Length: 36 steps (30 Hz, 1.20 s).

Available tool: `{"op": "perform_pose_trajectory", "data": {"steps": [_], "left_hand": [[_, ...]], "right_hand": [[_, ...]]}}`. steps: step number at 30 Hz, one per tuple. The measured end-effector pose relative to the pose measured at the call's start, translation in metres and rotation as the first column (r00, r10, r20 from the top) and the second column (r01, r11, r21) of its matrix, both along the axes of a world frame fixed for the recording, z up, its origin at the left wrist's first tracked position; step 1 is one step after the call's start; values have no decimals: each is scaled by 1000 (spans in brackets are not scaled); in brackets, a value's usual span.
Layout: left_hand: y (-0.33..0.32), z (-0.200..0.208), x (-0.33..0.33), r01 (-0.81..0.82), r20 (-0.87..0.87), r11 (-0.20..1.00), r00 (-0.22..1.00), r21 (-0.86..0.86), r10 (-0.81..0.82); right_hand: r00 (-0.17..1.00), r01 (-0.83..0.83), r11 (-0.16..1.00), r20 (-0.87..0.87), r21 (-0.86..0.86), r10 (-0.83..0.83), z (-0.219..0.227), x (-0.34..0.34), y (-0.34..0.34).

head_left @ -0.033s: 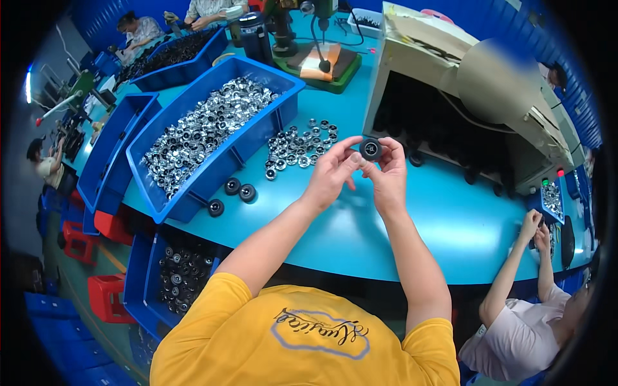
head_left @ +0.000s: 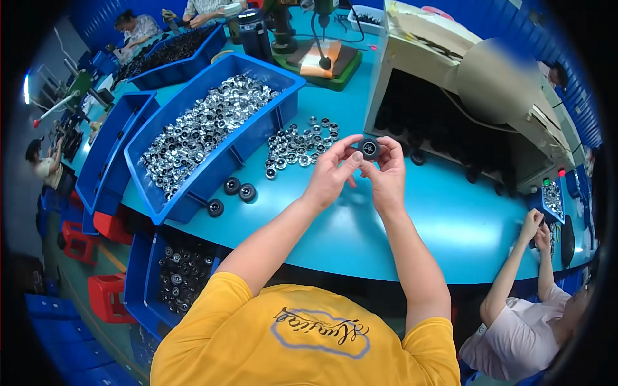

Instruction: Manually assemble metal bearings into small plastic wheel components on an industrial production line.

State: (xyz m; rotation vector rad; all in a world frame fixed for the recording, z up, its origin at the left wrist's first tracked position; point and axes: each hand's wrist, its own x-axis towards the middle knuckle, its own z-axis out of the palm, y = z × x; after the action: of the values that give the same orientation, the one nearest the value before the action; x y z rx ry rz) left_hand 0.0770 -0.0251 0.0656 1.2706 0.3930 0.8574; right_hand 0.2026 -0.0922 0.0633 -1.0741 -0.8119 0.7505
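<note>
A small black toy wheel (head_left: 369, 149) with a silvery spoked hub is held up over the blue-green table, its hub face turned toward me. My left hand (head_left: 335, 170) pinches it from the left, and my right hand (head_left: 387, 172) grips its right edge with thumb and fingers. To the left of my hands, loose shiny wheel hubs (head_left: 297, 147) lie scattered on the tabletop. Three black wheels (head_left: 239, 189) rest nearer the table's edge, beside a blue bin (head_left: 145, 190) heaped with more silver hubs.
On the right stands a pale box-like housing (head_left: 376, 96) with black wheels in its dark opening. Below the table's left edge sits a blue bin (head_left: 152, 273) of finished-looking wheels. A drill press (head_left: 328, 71) stands behind. A co-worker's hands (head_left: 535, 226) work at far right.
The wheel has turned slightly between my fingers, so its spokes sit at a different angle. Both hands stay almost in place.
</note>
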Motion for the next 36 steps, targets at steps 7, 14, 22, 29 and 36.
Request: {"op": "perform_pose_trajectory", "data": {"steps": [7,14,22,29,36], "left_hand": [[20,-43,-3,-48,-79,990,996,-134,37],[30,-52,4,-3,-92,992,996,-123,-8],[31,-56,9,-2,-90,992,996,-124,-9],[30,-58,10,-3,-75,992,997,-130,-7],[27,-55,11,3,-65,989,998,-145,-12]], "right_hand": [[996,-53,990,-77,-133,43,-37,-8,16],[998,-38,988,-65,-152,28,-47,1,21],[997,-65,982,-64,-179,54,-45,7,21],[997,-60,981,-58,-183,50,-48,8,19],[997,-51,982,-57,-180,42,-46,5,17]]}}
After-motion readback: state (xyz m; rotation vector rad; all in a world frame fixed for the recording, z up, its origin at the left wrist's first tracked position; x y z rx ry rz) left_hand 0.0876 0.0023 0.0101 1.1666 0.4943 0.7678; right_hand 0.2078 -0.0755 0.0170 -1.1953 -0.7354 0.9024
